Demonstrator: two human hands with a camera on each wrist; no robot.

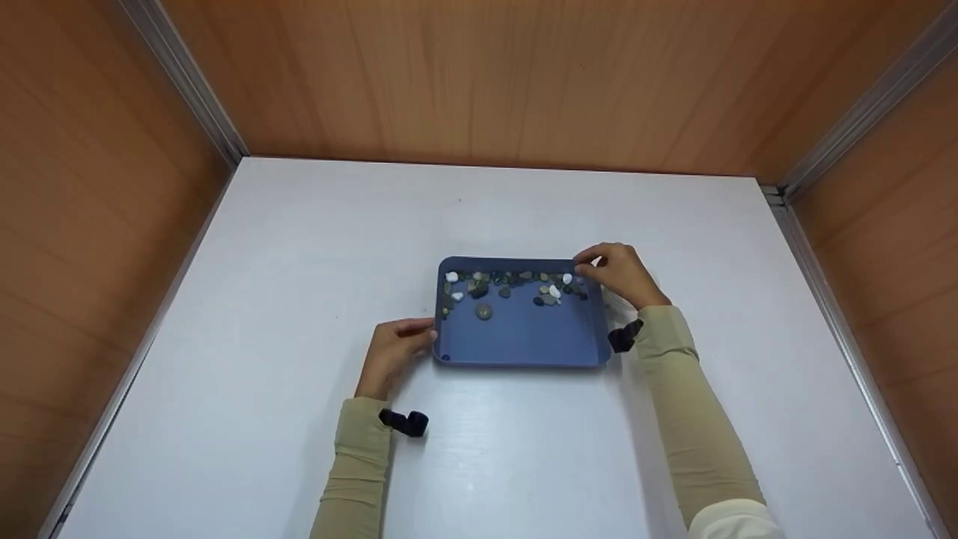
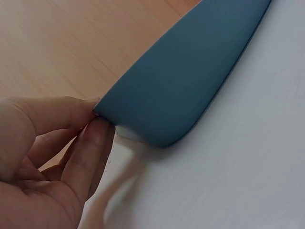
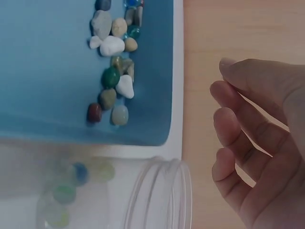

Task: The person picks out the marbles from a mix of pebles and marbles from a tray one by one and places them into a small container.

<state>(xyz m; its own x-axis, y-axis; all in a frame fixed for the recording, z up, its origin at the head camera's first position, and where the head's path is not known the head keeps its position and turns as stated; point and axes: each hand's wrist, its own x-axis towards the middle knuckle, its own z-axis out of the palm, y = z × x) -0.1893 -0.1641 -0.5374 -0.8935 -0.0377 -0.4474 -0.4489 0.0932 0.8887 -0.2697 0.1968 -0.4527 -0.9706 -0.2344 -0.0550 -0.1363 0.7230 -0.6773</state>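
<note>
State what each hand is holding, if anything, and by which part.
The left hand pinches the blue tray at its near left corner rim. The right hand holds nothing, its fingers loosely curled beside the tray's far right corner.

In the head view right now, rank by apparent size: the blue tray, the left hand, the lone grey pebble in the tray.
1. blue tray, clearly largest.
2. left hand, pinching the tray's left edge.
3. lone grey pebble, far smaller than either.
</note>
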